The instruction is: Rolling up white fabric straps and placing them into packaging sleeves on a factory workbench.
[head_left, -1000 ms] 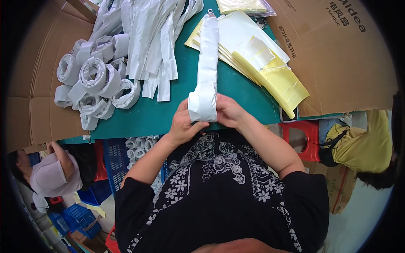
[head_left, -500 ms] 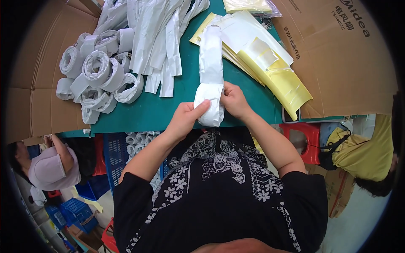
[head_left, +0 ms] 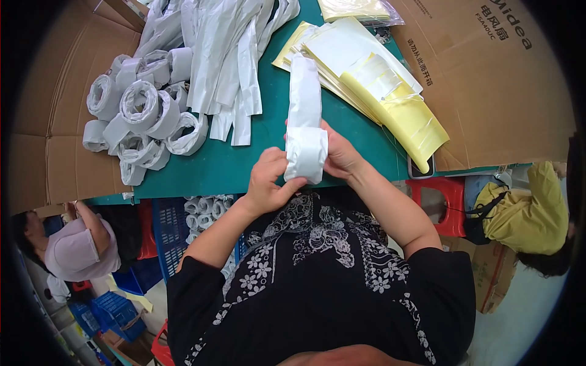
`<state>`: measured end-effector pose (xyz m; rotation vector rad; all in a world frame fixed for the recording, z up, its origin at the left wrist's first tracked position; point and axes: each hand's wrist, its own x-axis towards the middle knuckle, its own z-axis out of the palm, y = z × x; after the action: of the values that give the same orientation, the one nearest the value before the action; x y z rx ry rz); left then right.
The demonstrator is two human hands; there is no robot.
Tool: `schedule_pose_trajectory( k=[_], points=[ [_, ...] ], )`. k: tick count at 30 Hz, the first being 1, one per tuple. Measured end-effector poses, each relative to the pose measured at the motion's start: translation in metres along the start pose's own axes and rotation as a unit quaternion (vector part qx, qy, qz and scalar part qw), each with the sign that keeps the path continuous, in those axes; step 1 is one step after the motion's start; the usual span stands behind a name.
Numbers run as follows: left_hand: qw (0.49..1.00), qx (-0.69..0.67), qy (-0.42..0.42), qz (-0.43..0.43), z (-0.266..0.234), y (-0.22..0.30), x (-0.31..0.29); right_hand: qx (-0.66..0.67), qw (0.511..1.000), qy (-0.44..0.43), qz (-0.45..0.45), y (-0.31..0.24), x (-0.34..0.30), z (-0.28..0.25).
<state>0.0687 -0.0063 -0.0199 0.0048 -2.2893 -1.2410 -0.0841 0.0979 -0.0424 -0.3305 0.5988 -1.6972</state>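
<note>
A long white wrapped strip (head_left: 304, 91) is partly coiled at its near end, over the table's front edge. My left hand (head_left: 272, 180) grips the coil's lower left side, with the thumb at its bottom. From the right, my right hand (head_left: 339, 152) holds the same coil, its fingers partly hidden behind it. The strip's loose end points away from me toward a stack of white and yellow sheets (head_left: 357, 52). To the left of my hands lie several flat white strips (head_left: 223, 67) and a pile of finished-looking white coils (head_left: 139, 105).
Cardboard sheets stand at the left (head_left: 67, 122) and right (head_left: 488, 91) of the green table (head_left: 201, 177). A curled yellow sheet (head_left: 421, 137) lies at the right, a phone-like object (head_left: 421, 168) under its end. Below is a blue crate (head_left: 168, 229) beside more coils. Two people sit nearby.
The strip has been rolled up further, so its loose end is shorter and nearer. My left thumb has moved from the coil's front down to its bottom edge.
</note>
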Motion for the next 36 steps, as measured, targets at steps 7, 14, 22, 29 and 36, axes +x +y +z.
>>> schedule_pose_trajectory(
  k=[7, 14, 22, 29, 36],
  points=[
    [0.954, -0.145, 0.003, -0.262, 0.003, 0.008, 0.005, -0.268, 0.959, 0.023, -0.096, 0.0, 0.003, -0.006],
    [0.852, -0.378, 0.019, -0.362, 0.009, -0.01, 0.009, -0.66, 0.683, -0.101, -0.296, -0.038, 0.004, -0.005],
    [0.856, -0.386, -0.01, -0.343, 0.023, 0.002, 0.029, -0.816, 0.444, -0.098, -0.356, -0.068, 0.005, 0.001],
    [0.934, -0.272, 0.075, -0.219, 0.051, 0.015, 0.04, -0.539, 0.777, 0.185, -0.266, -0.01, -0.046, 0.021],
    [0.942, -0.196, 0.173, -0.21, 0.076, 0.009, 0.045, -0.665, 0.651, 0.192, -0.311, 0.004, -0.045, 0.018]
  ],
)
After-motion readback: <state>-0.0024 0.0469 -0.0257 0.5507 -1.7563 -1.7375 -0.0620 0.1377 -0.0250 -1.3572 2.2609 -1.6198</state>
